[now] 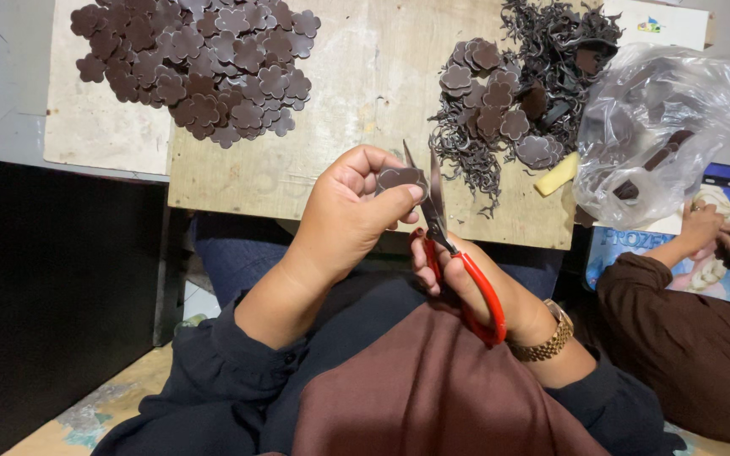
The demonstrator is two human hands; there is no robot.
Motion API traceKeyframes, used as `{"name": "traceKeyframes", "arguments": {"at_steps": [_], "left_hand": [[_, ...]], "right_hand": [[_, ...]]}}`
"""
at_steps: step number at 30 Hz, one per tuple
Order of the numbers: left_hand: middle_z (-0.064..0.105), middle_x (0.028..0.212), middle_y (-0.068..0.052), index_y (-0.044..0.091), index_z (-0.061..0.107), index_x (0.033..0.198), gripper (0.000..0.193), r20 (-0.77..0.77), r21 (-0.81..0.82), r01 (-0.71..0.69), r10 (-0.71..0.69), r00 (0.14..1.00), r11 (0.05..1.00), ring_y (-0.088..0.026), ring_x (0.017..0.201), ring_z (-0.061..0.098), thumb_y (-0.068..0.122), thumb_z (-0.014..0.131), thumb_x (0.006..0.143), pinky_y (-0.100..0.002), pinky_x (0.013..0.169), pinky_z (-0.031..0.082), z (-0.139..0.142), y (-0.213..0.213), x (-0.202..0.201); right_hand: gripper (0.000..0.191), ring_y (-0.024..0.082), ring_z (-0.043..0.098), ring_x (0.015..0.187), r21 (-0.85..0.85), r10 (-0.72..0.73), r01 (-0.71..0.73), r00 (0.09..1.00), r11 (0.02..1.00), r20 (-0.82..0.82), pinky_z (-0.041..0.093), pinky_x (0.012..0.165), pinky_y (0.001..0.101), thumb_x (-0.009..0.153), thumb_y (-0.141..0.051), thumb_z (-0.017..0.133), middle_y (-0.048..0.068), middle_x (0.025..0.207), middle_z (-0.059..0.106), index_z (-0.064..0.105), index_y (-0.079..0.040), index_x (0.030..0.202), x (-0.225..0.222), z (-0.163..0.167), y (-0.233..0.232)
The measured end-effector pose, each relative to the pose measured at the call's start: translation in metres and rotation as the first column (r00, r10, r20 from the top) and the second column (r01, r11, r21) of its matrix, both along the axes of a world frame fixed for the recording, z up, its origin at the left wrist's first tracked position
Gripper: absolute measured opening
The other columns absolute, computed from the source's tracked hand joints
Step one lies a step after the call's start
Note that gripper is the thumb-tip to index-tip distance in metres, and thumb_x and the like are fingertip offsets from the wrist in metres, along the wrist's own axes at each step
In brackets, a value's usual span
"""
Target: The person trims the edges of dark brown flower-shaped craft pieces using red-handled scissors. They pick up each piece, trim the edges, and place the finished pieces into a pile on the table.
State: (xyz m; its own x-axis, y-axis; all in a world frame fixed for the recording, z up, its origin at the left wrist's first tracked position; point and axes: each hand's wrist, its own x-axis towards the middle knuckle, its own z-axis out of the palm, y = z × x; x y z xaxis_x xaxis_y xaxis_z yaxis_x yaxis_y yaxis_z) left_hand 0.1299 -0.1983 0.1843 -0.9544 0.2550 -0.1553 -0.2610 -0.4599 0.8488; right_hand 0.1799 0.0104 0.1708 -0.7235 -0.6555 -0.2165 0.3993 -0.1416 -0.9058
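My left hand (350, 213) pinches a small dark brown flower-shaped piece (400, 178) between thumb and fingers, above the near edge of a wooden board (356, 76). My right hand (466, 279) grips red-handled scissors (458, 253); their open blades point up and straddle the right edge of the piece. A gold watch (551, 336) sits on my right wrist.
A large heap of brown flower pieces (200, 63) lies at the board's far left. A smaller heap with thin dark trimmings (509, 101) lies at the right, beside a yellow scrap (558, 174) and a clear plastic bag (665, 127). Another person's hands (724, 236) work at the right.
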Motion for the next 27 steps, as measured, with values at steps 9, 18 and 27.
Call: {"name": "traceKeyframes", "arguments": {"at_steps": [9, 18, 27], "left_hand": [[0.071, 0.093, -0.007, 0.000, 0.059, 0.105, 0.019, -0.016, -0.066, -0.008, 0.007, 1.000, 0.998, -0.009, 0.077, 0.068, 0.000, 0.071, 0.091, -0.024, 0.071, 0.059, 0.0004, 0.0002, 0.0006], [0.071, 0.094, -0.008, -0.001, 0.059, 0.105, 0.019, -0.017, -0.077, 0.004, -0.005, 1.000, 0.997, -0.009, 0.078, 0.069, -0.001, 0.072, 0.091, -0.023, 0.071, 0.059, 0.0015, -0.0001, -0.0008], [0.071, 0.094, -0.007, 0.000, 0.058, 0.106, 0.020, -0.015, -0.049, 0.007, -0.008, 1.000, 0.999, -0.009, 0.078, 0.069, -0.001, 0.072, 0.091, -0.024, 0.072, 0.059, -0.0006, -0.0023, -0.0014]], "right_hand": [[0.069, 0.010, 0.037, 0.078, 0.033, 0.027, -0.026, 0.999, 0.999, -0.034, 0.037, 0.069, 0.0241, 0.096, -0.070, 0.055, -0.001, 0.087, 0.042, 0.049, -0.005, 0.114, -0.0018, -0.0018, 0.0007], [0.058, 0.008, 0.033, 0.074, 0.071, -0.007, 0.011, 0.999, 0.997, -0.045, 0.033, 0.065, 0.0235, 0.103, -0.062, 0.049, -0.003, 0.081, 0.039, 0.049, -0.004, 0.110, -0.0007, 0.0017, 0.0015], [0.049, 0.006, 0.030, 0.068, 0.085, -0.014, 0.017, 0.999, 0.996, -0.037, 0.029, 0.059, 0.0224, 0.106, -0.053, 0.048, -0.005, 0.078, 0.037, 0.050, -0.004, 0.103, -0.0010, -0.0014, 0.0042]]}}
